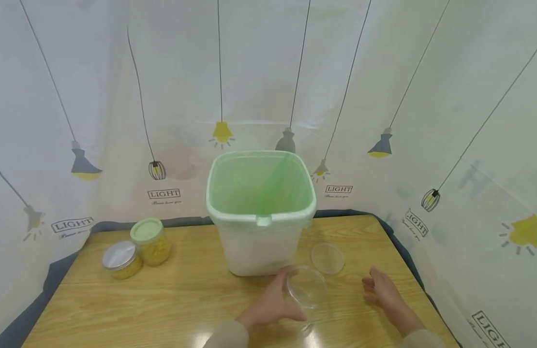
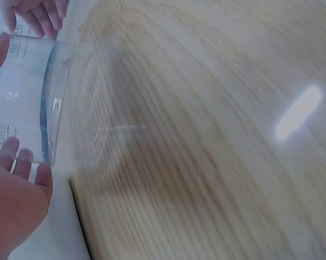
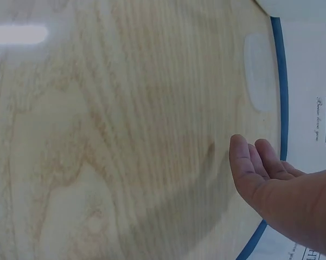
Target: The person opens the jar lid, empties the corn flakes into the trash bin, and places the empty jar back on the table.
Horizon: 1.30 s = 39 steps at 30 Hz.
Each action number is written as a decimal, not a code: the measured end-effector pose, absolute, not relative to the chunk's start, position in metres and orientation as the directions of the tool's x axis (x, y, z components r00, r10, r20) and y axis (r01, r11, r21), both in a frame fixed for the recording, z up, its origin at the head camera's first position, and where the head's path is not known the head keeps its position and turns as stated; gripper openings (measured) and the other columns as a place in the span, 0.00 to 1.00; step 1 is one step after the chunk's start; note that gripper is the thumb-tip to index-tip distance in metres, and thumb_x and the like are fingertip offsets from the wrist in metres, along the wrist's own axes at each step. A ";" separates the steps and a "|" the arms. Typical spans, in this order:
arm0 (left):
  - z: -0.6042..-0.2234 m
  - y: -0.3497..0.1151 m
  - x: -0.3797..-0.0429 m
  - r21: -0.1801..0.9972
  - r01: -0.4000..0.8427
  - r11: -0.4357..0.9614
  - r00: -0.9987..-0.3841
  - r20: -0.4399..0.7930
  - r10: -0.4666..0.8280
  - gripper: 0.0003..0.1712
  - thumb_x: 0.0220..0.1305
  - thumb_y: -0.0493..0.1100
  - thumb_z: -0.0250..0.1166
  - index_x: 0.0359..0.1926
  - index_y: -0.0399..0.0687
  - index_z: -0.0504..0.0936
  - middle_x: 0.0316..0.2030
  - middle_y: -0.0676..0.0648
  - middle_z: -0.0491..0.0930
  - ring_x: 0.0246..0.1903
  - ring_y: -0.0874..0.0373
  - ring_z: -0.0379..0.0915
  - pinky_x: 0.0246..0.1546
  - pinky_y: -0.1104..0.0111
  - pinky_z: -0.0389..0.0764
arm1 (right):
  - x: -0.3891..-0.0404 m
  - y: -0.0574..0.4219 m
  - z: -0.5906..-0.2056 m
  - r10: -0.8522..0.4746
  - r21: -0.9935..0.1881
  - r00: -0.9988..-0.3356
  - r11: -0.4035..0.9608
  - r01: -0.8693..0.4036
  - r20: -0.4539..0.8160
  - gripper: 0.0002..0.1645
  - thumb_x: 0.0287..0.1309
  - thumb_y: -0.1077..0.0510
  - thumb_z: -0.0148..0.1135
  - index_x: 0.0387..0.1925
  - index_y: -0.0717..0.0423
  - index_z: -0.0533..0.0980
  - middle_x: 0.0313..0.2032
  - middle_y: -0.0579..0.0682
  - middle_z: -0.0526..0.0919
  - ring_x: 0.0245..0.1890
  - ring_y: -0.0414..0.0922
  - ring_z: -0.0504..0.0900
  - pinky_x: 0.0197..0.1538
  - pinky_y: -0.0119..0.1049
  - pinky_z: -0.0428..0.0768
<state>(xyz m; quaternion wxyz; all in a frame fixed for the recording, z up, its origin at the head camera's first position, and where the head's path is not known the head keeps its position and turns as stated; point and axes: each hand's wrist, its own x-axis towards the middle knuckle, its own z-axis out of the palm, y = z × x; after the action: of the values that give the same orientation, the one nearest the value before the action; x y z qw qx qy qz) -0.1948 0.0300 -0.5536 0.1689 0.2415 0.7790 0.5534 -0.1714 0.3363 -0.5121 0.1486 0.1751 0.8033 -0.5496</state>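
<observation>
My left hand (image 1: 275,300) grips a clear round plastic container (image 1: 309,290), thumb on one side and fingers on the other. In the left wrist view the transparent wall of the container (image 2: 30,97) shows between thumb and fingers. To the right, my right hand (image 1: 383,293) is held over the table with loosely bent fingers and nothing in them; the right wrist view shows this hand (image 3: 282,187) too. A clear round lid (image 1: 327,258) lies flat on the table between the hands, beyond the container.
A pale green and white bin (image 1: 261,241) stands at the table's back middle. At the left are a jar with a green lid (image 1: 152,244) and a jar with a silvery lid (image 1: 122,261), both with yellow contents. The wooden table (image 1: 172,299) meets a printed curtain (image 1: 260,72) behind.
</observation>
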 end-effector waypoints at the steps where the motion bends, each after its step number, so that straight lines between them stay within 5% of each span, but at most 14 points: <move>1: -0.554 0.034 -0.196 0.936 0.200 0.289 -0.833 0.008 0.553 0.60 0.37 0.51 0.82 0.71 0.63 0.57 0.70 0.45 0.63 0.70 0.44 0.57 0.70 0.45 0.61 | -0.171 0.338 -0.514 0.124 -0.828 -0.891 0.331 0.452 -0.437 0.50 0.72 0.35 0.16 0.71 0.77 0.37 0.69 0.78 0.53 0.69 0.70 0.56 0.64 0.54 0.74; 15: -0.550 0.082 -0.197 0.904 0.190 0.382 -0.896 0.001 0.443 0.62 0.33 0.51 0.83 0.71 0.58 0.59 0.68 0.46 0.66 0.68 0.45 0.60 0.68 0.47 0.65 | -0.164 0.357 -0.529 0.156 -0.829 -0.880 0.296 0.475 -0.449 0.49 0.73 0.36 0.19 0.71 0.78 0.37 0.68 0.78 0.53 0.69 0.70 0.57 0.60 0.46 0.80; 21: -0.543 0.096 -0.194 0.938 0.117 0.326 -0.891 -0.046 0.452 0.63 0.37 0.50 0.83 0.72 0.63 0.56 0.71 0.48 0.59 0.70 0.45 0.56 0.69 0.45 0.62 | -0.163 0.359 -0.522 0.163 -0.828 -0.885 0.314 0.465 -0.436 0.50 0.72 0.36 0.16 0.70 0.79 0.39 0.68 0.78 0.53 0.68 0.70 0.57 0.61 0.49 0.78; 33: -0.549 0.121 -0.193 0.940 0.098 0.328 -0.922 -0.038 0.384 0.62 0.32 0.45 0.84 0.70 0.67 0.60 0.68 0.47 0.66 0.67 0.44 0.60 0.67 0.42 0.64 | -0.163 0.357 -0.513 0.172 -0.842 -0.902 0.324 0.431 -0.395 0.52 0.71 0.33 0.19 0.71 0.77 0.40 0.69 0.76 0.54 0.69 0.69 0.58 0.60 0.49 0.79; 39: -0.553 0.129 -0.196 0.925 0.064 0.375 -0.939 -0.071 0.336 0.63 0.32 0.45 0.84 0.72 0.62 0.59 0.68 0.45 0.66 0.68 0.41 0.59 0.67 0.43 0.64 | -0.164 0.355 -0.510 0.171 -0.855 -0.906 0.300 0.423 -0.388 0.50 0.73 0.34 0.22 0.72 0.75 0.39 0.69 0.76 0.55 0.69 0.69 0.58 0.62 0.50 0.77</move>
<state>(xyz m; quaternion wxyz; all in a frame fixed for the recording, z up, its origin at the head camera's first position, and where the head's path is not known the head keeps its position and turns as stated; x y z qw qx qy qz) -0.1956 0.1294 -0.5527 0.1245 0.1218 0.8199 0.5454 -0.1643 0.3547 -0.5095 0.1119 0.1861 0.7986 -0.5614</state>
